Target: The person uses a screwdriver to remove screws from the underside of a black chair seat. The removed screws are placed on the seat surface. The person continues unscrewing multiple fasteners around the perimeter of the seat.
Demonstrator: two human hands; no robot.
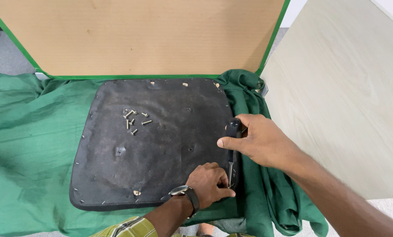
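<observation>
both hands on one corner: right hand [260,140] wrapped round a black-handled screwdriver [232,151], tip down at the seat pad [152,140] edge, left hand [209,184] pinching closed beside the tip to steady it. loose screws [134,120] parked mid-pad so they don't roll off.

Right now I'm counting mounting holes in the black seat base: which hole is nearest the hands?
The lower-right hole, nearest the left hand; others sit farther left or up.

My screwdriver's handle of smooth black plastic [234,128] carries a shiny metal shaft; the matt black fabric seat pad [152,140] looks coarse, on crumpled green cloth [29,145], with dull metal screws [134,120].
</observation>
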